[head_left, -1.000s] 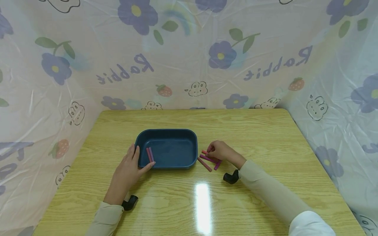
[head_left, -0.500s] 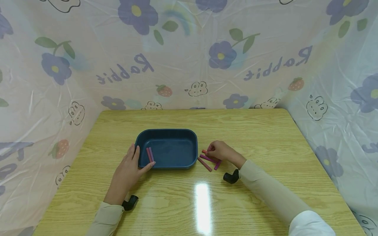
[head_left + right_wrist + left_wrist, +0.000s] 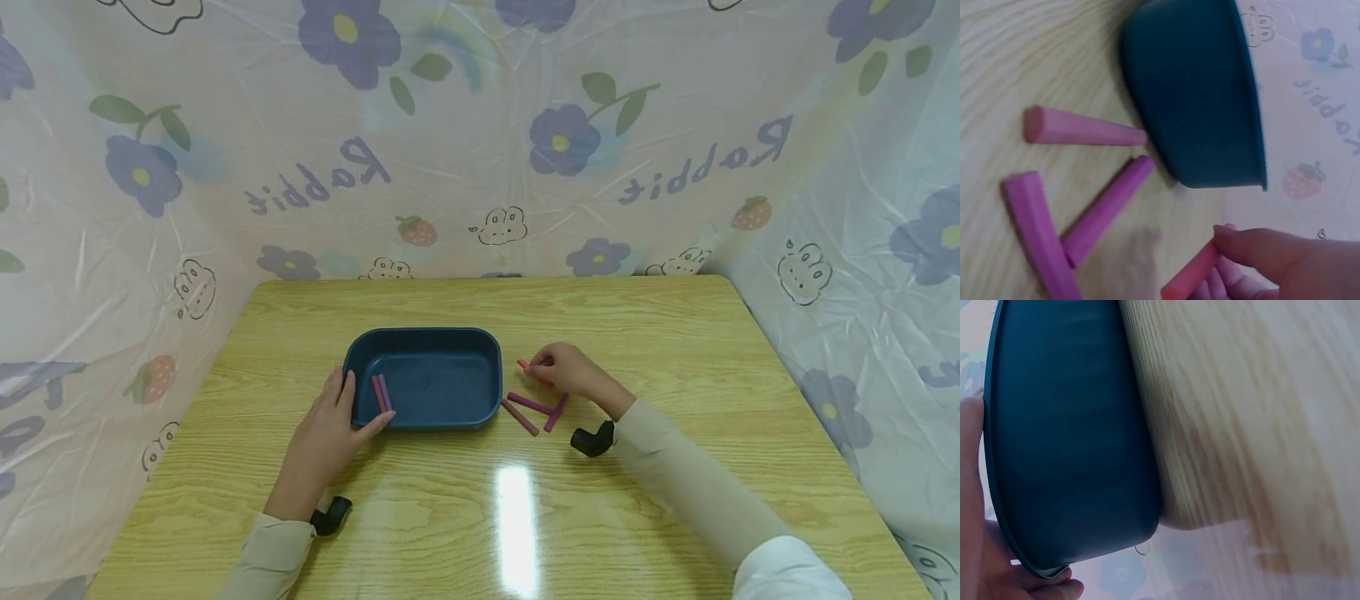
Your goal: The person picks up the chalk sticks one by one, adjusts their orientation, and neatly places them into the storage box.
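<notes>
A dark blue tray [image 3: 442,421] stands on the table, with a red chalk stick [image 3: 377,393] and a purple chalk stick [image 3: 385,392] side by side at its left end. My left hand [image 3: 322,437] holds the tray's near left corner, thumb along the front rim and fingers over the left side. To the right of the tray, my right hand [image 3: 573,371] pinches a bright red chalk stick [image 3: 1194,272] between thumb and fingers. Below that hand lie two purple chalk sticks [image 3: 529,403], touching each other, and a dull pink chalk stick [image 3: 1085,128] close to the tray's side.
The wood-grain table [image 3: 420,517] ends at the back against a printed curtain [image 3: 465,125], which also hangs at both sides. A black fitting [image 3: 592,439] sits by the right wrist and another black fitting [image 3: 331,516] by the left.
My right hand has moved slightly up and away from the purple chalk sticks, bringing the bright red chalk stick with it. My left hand and the tray have stayed in place.
</notes>
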The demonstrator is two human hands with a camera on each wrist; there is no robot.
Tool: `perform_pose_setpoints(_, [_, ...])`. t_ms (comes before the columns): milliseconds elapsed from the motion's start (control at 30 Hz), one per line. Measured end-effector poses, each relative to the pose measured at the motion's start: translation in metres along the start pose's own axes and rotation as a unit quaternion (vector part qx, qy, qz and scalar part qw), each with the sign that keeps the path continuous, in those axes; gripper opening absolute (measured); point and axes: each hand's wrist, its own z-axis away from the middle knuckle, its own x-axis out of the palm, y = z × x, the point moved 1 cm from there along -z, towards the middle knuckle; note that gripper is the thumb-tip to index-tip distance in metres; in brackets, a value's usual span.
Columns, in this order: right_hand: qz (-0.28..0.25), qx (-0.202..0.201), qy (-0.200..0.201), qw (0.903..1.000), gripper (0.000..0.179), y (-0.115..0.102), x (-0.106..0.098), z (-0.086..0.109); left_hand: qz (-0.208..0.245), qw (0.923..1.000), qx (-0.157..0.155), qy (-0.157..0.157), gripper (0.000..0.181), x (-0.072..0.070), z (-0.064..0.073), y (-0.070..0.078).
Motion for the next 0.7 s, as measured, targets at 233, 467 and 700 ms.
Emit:
perform_pose_setpoints(233, [-0.072,0.019,0.018,0.9971,0.031,-0.007,-0.012,0.002,-0.003,1.0,0.005,0.007,0.099,0.002,0.0,-0.001])
perform_pose_setpoints(467, [-0.152,0.021,0.02,0.988,0.038,-0.006,-0.019,-0.002,-0.002,0.9999,0.011,0.009,0.099,0.001,0.001,-0.001])
perform_pose_setpoints(700, [-0.219,0.026,0.008,0.9754,0.046,-0.014,-0.021,0.0,-0.006,0.9999,0.012,0.01,0.098,0.001,0.001,-0.001])
